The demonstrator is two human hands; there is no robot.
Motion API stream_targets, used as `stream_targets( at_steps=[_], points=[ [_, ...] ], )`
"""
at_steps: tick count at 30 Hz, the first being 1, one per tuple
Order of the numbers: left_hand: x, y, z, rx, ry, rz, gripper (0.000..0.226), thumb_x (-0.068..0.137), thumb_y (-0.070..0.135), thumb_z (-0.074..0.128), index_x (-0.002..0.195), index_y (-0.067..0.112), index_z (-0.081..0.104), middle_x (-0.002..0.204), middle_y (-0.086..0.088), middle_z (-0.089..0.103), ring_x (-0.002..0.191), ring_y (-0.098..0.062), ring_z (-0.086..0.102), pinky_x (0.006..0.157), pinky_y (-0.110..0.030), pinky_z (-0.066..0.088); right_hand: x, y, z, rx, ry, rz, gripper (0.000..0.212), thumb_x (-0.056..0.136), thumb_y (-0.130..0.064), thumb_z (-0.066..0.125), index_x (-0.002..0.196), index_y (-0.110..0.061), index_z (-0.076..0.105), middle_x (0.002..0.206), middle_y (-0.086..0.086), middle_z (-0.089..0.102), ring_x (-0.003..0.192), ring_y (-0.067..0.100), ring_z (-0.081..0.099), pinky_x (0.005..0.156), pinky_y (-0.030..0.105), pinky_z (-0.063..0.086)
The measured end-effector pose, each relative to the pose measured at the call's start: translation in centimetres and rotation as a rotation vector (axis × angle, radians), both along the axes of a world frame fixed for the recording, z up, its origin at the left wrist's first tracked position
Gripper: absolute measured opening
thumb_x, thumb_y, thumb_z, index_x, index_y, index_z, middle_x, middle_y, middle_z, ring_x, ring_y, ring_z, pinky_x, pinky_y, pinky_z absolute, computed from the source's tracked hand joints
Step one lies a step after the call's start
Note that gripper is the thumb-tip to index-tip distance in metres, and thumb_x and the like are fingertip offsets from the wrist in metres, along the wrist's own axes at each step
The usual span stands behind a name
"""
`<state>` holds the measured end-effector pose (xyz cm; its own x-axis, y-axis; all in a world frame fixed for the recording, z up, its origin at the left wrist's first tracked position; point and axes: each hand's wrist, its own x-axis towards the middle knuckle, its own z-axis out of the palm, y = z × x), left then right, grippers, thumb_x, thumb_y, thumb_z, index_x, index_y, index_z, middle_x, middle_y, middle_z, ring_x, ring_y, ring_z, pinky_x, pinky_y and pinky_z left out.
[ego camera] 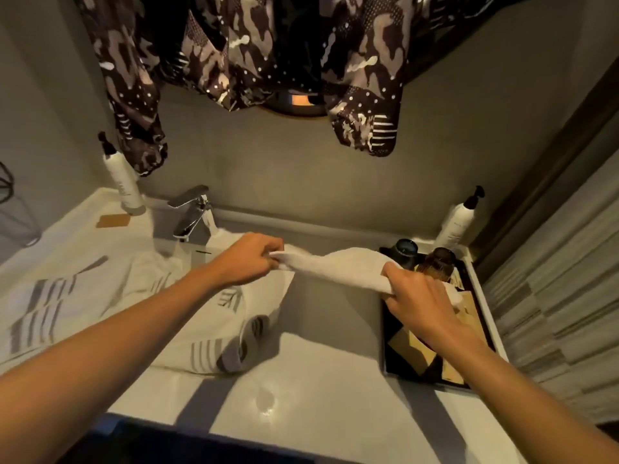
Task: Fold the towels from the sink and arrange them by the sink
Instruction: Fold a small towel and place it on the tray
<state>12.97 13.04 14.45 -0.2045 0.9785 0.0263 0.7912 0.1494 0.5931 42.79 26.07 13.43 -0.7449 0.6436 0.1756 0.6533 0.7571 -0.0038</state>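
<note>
A small white towel (338,264) is stretched in the air above the sink (331,309). My left hand (248,259) pinches its left end and my right hand (418,301) grips its right end. Below, a larger white towel with grey stripes (187,316) lies crumpled, partly in the sink's left side and partly spread over the counter (67,262) on the left. Its rolled grey-striped end (244,343) hangs at the basin's edge.
A chrome faucet (191,212) stands behind the basin. White pump bottles stand at back left (122,182) and back right (459,219). A black tray (388,356) with dark cups and tan packets sits right of the sink. A mirror above reflects a patterned shirt (248,48).
</note>
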Motion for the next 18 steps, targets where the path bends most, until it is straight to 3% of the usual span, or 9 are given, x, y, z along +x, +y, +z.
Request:
stream_targets(
  at_steps=[3,5,7,9,10,13,16,18],
  points=[
    [2.1,-5.1,-6.8,-0.218,-0.068,0.007,0.015,0.07,0.012,0.055,0.06,0.023,0.053,0.063,0.001,0.057,0.064,-0.019,0.054,0.056,-0.031,0.036,1.1,-4.5,-7.4,-0.221,-0.206,0.052,0.024,0.09,-0.032,0.051,0.108,-0.019,0.045,0.102,0.007,0.066,0.087,0.034,0.063,0.057,0.035,0.031],
    [3.4,-8.5,-11.5,-0.433,-0.037,-0.043,0.022,0.077,0.013,0.052,0.067,0.031,0.057,0.073,0.003,0.058,0.074,-0.021,0.058,0.059,-0.028,0.037,2.2,-7.8,-12.0,-0.322,-0.32,0.066,0.027,0.092,-0.036,0.05,0.111,-0.018,0.046,0.108,0.009,0.065,0.094,0.034,0.062,0.061,0.034,0.031],
    [3.8,-11.6,-14.5,-0.57,-0.003,-0.092,0.03,0.083,0.017,0.05,0.092,0.039,0.068,0.096,0.002,0.067,0.095,-0.024,0.063,0.072,-0.029,0.044,3.4,-10.7,-15.2,-0.428,-0.379,0.064,0.03,0.093,-0.038,0.049,0.116,-0.019,0.048,0.115,0.009,0.063,0.099,0.033,0.061,0.064,0.034,0.032],
    [3.2,-13.8,-15.5,-0.572,0.021,-0.065,0.047,0.084,0.018,0.049,0.125,0.037,0.065,0.126,0.008,0.065,0.118,-0.019,0.059,0.091,-0.028,0.046,4.4,-12.9,-16.7,-0.567,-0.366,0.018,0.035,0.091,-0.039,0.05,0.122,-0.022,0.048,0.118,0.007,0.063,0.101,0.03,0.06,0.066,0.033,0.035],
    [2.8,-14.3,-15.6,-0.565,0.012,-0.059,0.05,0.083,0.018,0.05,0.129,0.033,0.064,0.13,0.009,0.063,0.119,-0.016,0.058,0.093,-0.026,0.045,4.8,-13.5,-16.8,-0.639,-0.333,-0.014,0.037,0.09,-0.039,0.052,0.123,-0.022,0.05,0.119,0.006,0.063,0.103,0.027,0.06,0.068,0.032,0.038],
    [2.4,-15.0,-15.1,-0.613,-0.116,-0.073,0.028,0.076,0.015,0.061,0.101,0.016,0.074,0.106,-0.001,0.071,0.091,-0.014,0.062,0.077,-0.027,0.044,5.8,-13.7,-16.4,-0.855,-0.307,-0.061,0.035,0.085,-0.036,0.062,0.116,-0.02,0.062,0.116,0.003,0.063,0.104,0.02,0.058,0.076,0.027,0.044],
    [1.9,-15.0,-14.7,-0.612,-0.296,-0.022,0.009,0.064,0.019,0.069,0.072,0.015,0.069,0.078,0.003,0.065,0.071,-0.011,0.057,0.068,-0.028,0.041,6.8,-12.6,-14.2,-1.131,-0.232,-0.104,0.016,0.071,-0.031,0.077,0.078,-0.021,0.067,0.081,-0.006,0.061,0.077,0.011,0.056,0.061,0.019,0.039],
    [1.6,-14.3,-14.5,-0.562,-0.428,0.028,0.005,0.064,0.02,0.065,0.062,0.02,0.06,0.068,0.001,0.061,0.065,-0.018,0.055,0.067,-0.031,0.039,7.5,-11.4,-12.5,-1.267,-0.091,-0.169,0.023,0.067,-0.03,0.083,0.068,-0.018,0.063,0.067,-0.004,0.056,0.062,0.008,0.052,0.057,0.022,0.037]
  ],
)
